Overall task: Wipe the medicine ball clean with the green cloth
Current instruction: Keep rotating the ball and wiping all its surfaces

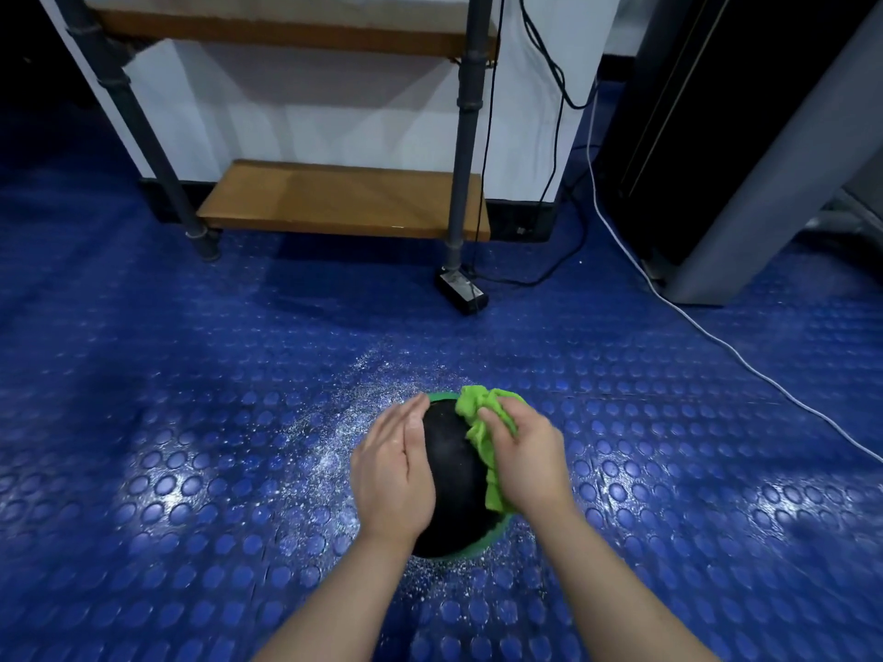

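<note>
The medicine ball (454, 475) sat on the floor just below you, near the middle of the scene. It was black on top, with a green band showing at its far and near edges. Your left grip (392, 475) was released, fingers straight and laid flat against the ball's left side to steady it. Your right grip (530, 463) was grasping the green cloth (478, 415), bunched under curled fingers and pressed to the ball's upper right side, with a fold trailing down toward you.

To wipe well here, I'd judge you needed a firm left palm so the ball could not roll. You'd also want the cloth spread wider rather than wadded, and overlapping strokes across the bare black top. After that you'd turn the ball to reach the covered left side and the underside.

The floor (191, 446) was blue studded rubber, glossy under the light. White specks (334, 437) were scattered round the ball, thickest to its left and far side, and a rolled ball could pick them up again. Farther off, a small black box (463, 291) lay by a shelf leg. Black cables (549, 274) and a white cable (716, 341) crossed the floor at right. A wooden shelf (344, 203) on dark pipe legs stood against a white wall (286, 112), and a grey cabinet (745, 193) stood far right.
</note>
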`<action>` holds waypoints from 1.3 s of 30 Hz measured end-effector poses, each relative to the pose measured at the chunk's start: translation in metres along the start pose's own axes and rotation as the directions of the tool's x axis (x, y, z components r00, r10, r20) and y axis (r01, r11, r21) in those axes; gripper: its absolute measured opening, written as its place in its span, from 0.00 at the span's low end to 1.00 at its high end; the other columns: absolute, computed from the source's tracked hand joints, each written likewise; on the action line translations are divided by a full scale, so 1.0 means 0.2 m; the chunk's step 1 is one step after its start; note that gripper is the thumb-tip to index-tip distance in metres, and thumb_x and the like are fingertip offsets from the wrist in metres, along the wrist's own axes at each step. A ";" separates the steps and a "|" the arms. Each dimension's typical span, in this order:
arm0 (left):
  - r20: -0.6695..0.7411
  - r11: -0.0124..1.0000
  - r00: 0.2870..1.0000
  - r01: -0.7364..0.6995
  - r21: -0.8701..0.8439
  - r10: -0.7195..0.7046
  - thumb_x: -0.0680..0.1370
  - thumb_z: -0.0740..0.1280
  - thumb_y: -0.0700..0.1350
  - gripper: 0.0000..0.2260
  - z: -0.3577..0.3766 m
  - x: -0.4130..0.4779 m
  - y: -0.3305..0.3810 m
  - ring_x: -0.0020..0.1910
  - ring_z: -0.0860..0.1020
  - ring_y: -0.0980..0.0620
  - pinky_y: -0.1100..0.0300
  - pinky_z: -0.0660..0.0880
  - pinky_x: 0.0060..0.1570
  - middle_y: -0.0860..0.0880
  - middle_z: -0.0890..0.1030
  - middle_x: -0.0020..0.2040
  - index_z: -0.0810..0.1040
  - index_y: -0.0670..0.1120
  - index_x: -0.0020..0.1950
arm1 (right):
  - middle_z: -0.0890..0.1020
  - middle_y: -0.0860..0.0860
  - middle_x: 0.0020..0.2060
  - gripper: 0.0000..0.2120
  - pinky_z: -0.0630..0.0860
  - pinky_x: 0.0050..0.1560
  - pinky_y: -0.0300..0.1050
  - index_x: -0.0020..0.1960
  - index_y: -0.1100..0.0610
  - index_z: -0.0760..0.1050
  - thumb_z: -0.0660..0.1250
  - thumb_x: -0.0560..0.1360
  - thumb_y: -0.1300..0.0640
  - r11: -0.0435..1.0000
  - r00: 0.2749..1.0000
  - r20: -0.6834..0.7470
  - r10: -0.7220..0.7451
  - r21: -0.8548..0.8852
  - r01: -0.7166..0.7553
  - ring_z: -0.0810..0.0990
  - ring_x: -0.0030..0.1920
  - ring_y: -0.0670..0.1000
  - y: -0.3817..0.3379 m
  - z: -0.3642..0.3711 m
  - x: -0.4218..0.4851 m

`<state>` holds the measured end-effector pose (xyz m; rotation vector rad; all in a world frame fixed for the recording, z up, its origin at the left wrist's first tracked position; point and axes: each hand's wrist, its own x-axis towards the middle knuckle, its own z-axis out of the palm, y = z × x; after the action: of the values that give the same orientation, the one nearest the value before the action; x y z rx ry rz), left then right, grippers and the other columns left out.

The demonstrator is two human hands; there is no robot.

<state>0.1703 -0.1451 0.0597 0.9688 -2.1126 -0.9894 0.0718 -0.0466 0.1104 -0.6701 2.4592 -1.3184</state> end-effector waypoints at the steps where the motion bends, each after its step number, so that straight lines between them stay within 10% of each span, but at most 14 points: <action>1: 0.004 1.000 1.000 0.002 -0.001 -0.002 0.82 0.43 0.59 0.28 -0.01 0.01 -0.01 0.68 0.72 0.54 0.46 0.68 0.68 0.57 0.79 0.64 0.79 0.52 0.64 | 0.82 0.44 0.50 0.11 0.66 0.50 0.24 0.58 0.53 0.79 0.65 0.77 0.54 0.998 0.998 -0.013 -0.067 -0.017 0.066 0.77 0.52 0.43 0.00 0.02 -0.04; 13: 0.041 0.996 0.998 -0.051 -0.069 0.054 0.82 0.43 0.58 0.26 -0.02 0.00 -0.06 0.70 0.70 0.55 0.46 0.65 0.71 0.58 0.77 0.66 0.77 0.53 0.66 | 0.79 0.49 0.58 0.12 0.70 0.62 0.47 0.58 0.53 0.76 0.62 0.75 0.56 0.793 0.806 0.029 -0.591 -0.161 0.588 0.75 0.60 0.48 0.10 0.16 -0.13; 21: 0.053 1.000 0.998 -0.019 -0.001 0.019 0.80 0.46 0.58 0.26 0.00 0.03 -0.02 0.71 0.68 0.55 0.55 0.62 0.73 0.57 0.76 0.67 0.77 0.52 0.67 | 0.81 0.51 0.50 0.11 0.70 0.54 0.41 0.54 0.58 0.79 0.61 0.79 0.54 0.997 0.991 -0.117 -0.066 -0.036 0.062 0.77 0.53 0.51 0.02 0.10 0.04; 25: 0.026 0.996 0.998 -0.059 -0.062 0.061 0.81 0.51 0.55 0.22 -0.02 -0.03 -0.06 0.70 0.69 0.56 0.60 0.61 0.72 0.59 0.76 0.66 0.78 0.51 0.66 | 0.78 0.54 0.38 0.11 0.66 0.40 0.44 0.50 0.59 0.77 0.60 0.80 0.53 0.956 0.952 -0.093 0.292 0.011 -0.292 0.75 0.42 0.57 0.12 0.03 0.13; 32: 0.023 0.945 1.000 0.007 -0.326 0.000 0.81 0.54 0.54 0.16 -0.11 -0.06 -0.17 0.70 0.70 0.57 0.52 0.64 0.73 0.62 0.76 0.66 0.76 0.59 0.63 | 0.82 0.55 0.43 0.08 0.77 0.55 0.62 0.46 0.53 0.80 0.64 0.77 0.51 0.754 0.818 0.021 0.575 0.375 -0.539 0.80 0.45 0.56 0.52 0.01 -0.06; 36: 0.002 0.881 0.994 0.095 -0.464 -0.106 0.80 0.56 0.53 0.15 -0.14 -0.04 -0.26 0.68 0.72 0.57 0.47 0.65 0.72 0.62 0.78 0.64 0.78 0.66 0.60 | 0.78 0.49 0.35 0.11 0.78 0.44 0.55 0.41 0.51 0.78 0.63 0.76 0.47 0.879 0.928 -0.173 0.329 0.414 -0.234 0.76 0.37 0.52 0.26 -0.04 -0.07; 39: -0.024 0.906 0.996 0.066 -0.419 -0.084 0.80 0.55 0.53 0.14 -0.12 -0.03 -0.25 0.68 0.72 0.55 0.45 0.66 0.71 0.58 0.77 0.65 0.76 0.63 0.61 | 0.81 0.46 0.50 0.12 0.73 0.58 0.47 0.55 0.47 0.78 0.60 0.78 0.45 0.959 0.995 -0.077 -0.057 0.271 0.076 0.78 0.53 0.45 -0.01 0.06 -0.05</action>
<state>0.2103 -0.1713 0.0303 0.8450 -1.7342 -1.3787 0.0867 -0.0499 0.1055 -0.6517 2.2592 -1.6941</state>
